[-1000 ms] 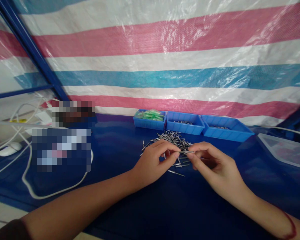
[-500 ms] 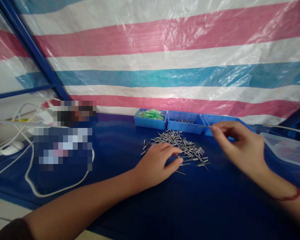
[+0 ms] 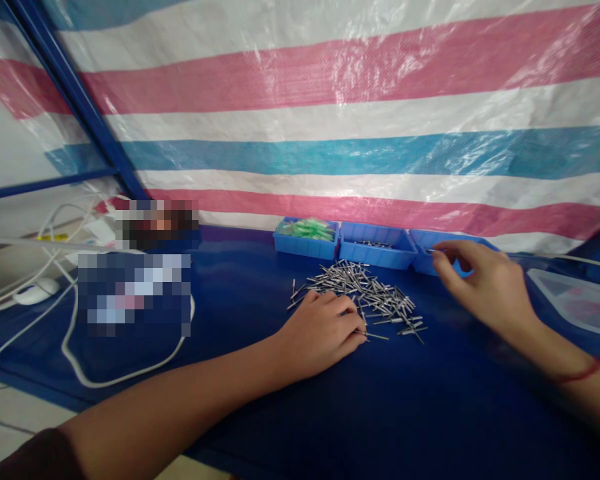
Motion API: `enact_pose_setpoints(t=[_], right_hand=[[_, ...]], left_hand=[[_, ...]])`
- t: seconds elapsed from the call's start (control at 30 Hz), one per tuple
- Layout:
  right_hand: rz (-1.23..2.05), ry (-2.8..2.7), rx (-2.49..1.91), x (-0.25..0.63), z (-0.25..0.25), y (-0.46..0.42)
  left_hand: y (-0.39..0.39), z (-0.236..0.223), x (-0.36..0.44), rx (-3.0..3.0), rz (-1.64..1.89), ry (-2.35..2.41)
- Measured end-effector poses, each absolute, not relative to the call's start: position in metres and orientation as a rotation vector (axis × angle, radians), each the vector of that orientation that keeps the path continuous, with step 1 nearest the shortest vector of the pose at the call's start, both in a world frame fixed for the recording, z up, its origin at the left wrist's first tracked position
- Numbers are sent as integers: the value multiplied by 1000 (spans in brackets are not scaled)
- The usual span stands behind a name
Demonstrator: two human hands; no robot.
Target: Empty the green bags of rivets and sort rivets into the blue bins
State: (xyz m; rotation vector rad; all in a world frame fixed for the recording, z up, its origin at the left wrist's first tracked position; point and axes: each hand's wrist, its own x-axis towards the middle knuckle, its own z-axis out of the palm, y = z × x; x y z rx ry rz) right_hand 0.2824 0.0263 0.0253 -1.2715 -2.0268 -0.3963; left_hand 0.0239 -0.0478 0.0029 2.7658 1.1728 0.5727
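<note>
A loose pile of metal blind rivets (image 3: pixel 375 287) lies on the dark blue table (image 3: pixel 405 413). At the pile's near left edge rests my left hand (image 3: pixel 325 333), thumb and forefinger closed on a rivet whose thin pin sticks out to the right. My right hand (image 3: pixel 485 280) hovers at the right-hand blue bin (image 3: pixel 423 262), fingertips pinched on a rivet of which only a short end shows. That hand hides much of the bin's inside. The middle blue bin (image 3: pixel 377 254) has several rivets in it.
A left-hand blue bin (image 3: pixel 305 247) holds green-tinted plastic packets (image 3: pixel 307 229). On the right is a clear plastic tray (image 3: pixel 575 303) with reddish contents. White cables (image 3: pixel 75 360) and a white mouse (image 3: pixel 36 291) lie left. A striped plastic sheet (image 3: pixel 330 87) hangs behind.
My left thumb and forefinger have come together on a rivet at the pile's near edge. My right hand has shifted slightly, its fingertips now over the right-hand bin. The view has turned slightly left.
</note>
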Motion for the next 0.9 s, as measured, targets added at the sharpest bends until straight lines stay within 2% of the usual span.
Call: enact_pose_setpoints(t=[0.37, 0.63, 0.9], right_hand=[[-277, -2232, -903, 251, 10, 1], [81, -2445, -660, 232, 14, -22], [424, -2220, -774, 222, 12, -33]], left_hand=[[-49, 4, 27, 2811, 467, 1243], [-46, 4, 27, 2603, 766, 1223], [-45, 4, 26, 2454, 952, 1074]])
